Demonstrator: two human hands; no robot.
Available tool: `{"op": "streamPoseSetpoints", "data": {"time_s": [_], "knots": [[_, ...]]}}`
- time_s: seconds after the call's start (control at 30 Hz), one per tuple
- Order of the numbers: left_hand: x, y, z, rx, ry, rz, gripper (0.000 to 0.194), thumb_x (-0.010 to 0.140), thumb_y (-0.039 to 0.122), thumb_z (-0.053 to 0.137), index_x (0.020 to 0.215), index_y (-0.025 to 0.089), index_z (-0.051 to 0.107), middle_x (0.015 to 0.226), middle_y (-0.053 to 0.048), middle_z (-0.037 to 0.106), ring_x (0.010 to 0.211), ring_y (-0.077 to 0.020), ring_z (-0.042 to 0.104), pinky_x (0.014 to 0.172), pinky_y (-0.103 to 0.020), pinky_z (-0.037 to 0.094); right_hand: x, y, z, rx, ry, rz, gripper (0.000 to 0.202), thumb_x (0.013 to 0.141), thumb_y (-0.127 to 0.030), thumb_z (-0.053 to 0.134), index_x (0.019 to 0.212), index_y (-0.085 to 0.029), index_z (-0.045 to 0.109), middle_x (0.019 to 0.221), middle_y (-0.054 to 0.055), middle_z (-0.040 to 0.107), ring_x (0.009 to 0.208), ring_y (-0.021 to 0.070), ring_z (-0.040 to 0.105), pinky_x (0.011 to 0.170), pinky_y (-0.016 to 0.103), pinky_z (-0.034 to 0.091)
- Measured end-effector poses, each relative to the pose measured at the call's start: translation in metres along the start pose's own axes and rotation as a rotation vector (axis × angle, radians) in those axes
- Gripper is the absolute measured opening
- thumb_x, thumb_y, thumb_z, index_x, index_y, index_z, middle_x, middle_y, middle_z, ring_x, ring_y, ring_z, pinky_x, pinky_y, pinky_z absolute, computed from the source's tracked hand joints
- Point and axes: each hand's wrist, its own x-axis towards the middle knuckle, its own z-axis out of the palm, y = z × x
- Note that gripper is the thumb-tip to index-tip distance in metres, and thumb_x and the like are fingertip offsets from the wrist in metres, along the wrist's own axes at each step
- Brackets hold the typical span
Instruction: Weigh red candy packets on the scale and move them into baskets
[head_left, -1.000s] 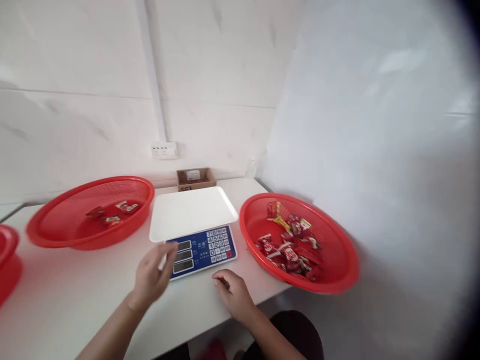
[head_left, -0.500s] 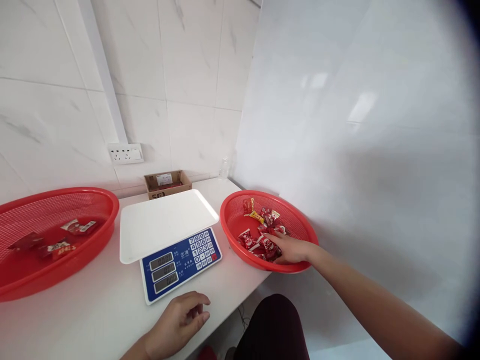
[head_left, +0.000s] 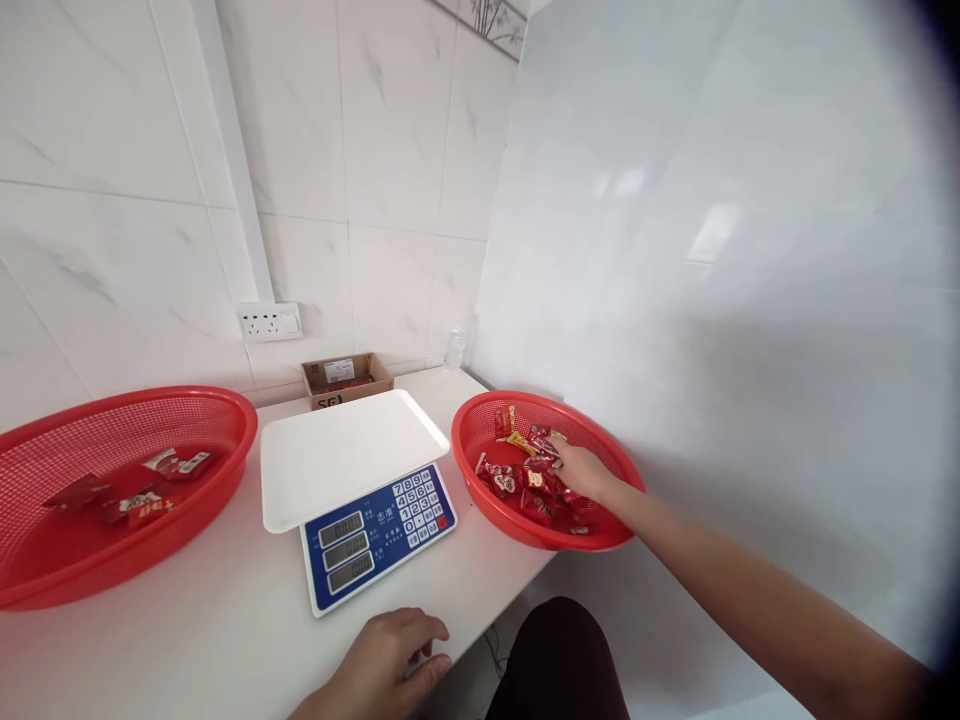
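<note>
My right hand (head_left: 581,468) reaches into the right red basket (head_left: 480,500), its fingertips at a red candy packet (head_left: 545,445) among several other red wrapped candies (head_left: 501,480) and a yellow one (head_left: 520,443). Its fingers look closed, though what they grip is partly hidden. Below the scale, my left hand (head_left: 405,655) hovers over the table edge, fingers loosely curved and apart, holding nothing. The white and blue scale (head_left: 379,535) has a bare white pan (head_left: 349,450). In the left red basket (head_left: 244,440) lie several packets (head_left: 176,463).
A small cardboard box (head_left: 347,385) stands behind the scale on the white table (head_left: 225,640). A clear plastic bottle (head_left: 454,347) is in the back corner. Walls rise behind and to the right, and my knee (head_left: 562,660) is below the table edge.
My right hand has moved deeper into the right basket, towards its back, and the candies there have shifted. The view has tilted slightly up and to the left.
</note>
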Motion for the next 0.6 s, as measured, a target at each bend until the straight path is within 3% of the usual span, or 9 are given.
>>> {"op": "streamPoseSetpoints", "data": {"time_s": [0.13,0.23,0.33,0.4,0.5,0.6], "knots": [[0.002,-0.003,0.000,0.033,0.033,-0.007,0.019,0.082,0.030,0.048,0.095,0.025,0.061,0.081,-0.002,0.065,0.071,-0.0165,0.060,0.063,-0.022,0.046,0.010,0.012,-0.009,0.046,-0.013,-0.009,0.052,0.085,-0.027,0.042,0.135,-0.012,0.032,0.127,0.015,0.051,0.115,0.0243,0.048,0.090,0.032,0.037],[0.004,-0.004,0.000,0.069,0.021,0.005,0.019,0.082,0.029,0.049,0.095,0.024,0.062,0.079,-0.002,0.065,0.070,-0.0167,0.061,0.062,-0.022,0.046,0.004,0.019,-0.007,0.055,-0.209,-0.037,0.083,0.065,-0.039,0.068,0.135,-0.012,0.033,0.134,0.017,0.043,0.119,0.0281,0.044,0.093,0.033,0.036],[0.004,-0.006,0.002,0.096,-0.002,0.027,0.020,0.081,0.026,0.050,0.096,0.023,0.062,0.080,-0.002,0.066,0.070,-0.0169,0.062,0.061,-0.022,0.046,-0.004,0.021,0.004,0.008,-0.427,0.022,0.112,0.050,-0.041,0.076,0.140,-0.010,0.018,0.140,0.024,0.031,0.120,0.0337,0.041,0.092,0.036,0.037],[0.005,-0.007,0.003,0.110,-0.003,0.041,0.020,0.081,0.025,0.050,0.096,0.022,0.062,0.080,-0.002,0.066,0.070,-0.0168,0.062,0.061,-0.021,0.046,-0.005,0.020,0.011,0.002,-0.432,0.013,0.107,0.053,-0.036,0.074,0.141,-0.012,0.018,0.135,0.022,0.038,0.114,0.0334,0.048,0.087,0.036,0.040],[0.005,-0.009,0.004,0.118,0.011,0.057,0.020,0.081,0.024,0.049,0.095,0.021,0.062,0.079,-0.003,0.066,0.069,-0.0165,0.062,0.062,-0.021,0.046,0.000,0.020,0.014,0.050,-0.319,-0.056,0.075,0.059,-0.024,0.067,0.129,-0.017,0.041,0.114,0.014,0.060,0.096,0.0294,0.059,0.076,0.032,0.044],[0.006,-0.010,0.003,0.121,0.016,0.057,0.019,0.081,0.023,0.049,0.095,0.020,0.062,0.078,-0.003,0.066,0.069,-0.0165,0.062,0.061,-0.021,0.046,0.007,0.018,0.010,0.094,-0.245,-0.064,0.060,0.065,-0.019,0.060,0.123,-0.020,0.047,0.105,0.009,0.065,0.090,0.0264,0.061,0.073,0.030,0.044]]}}
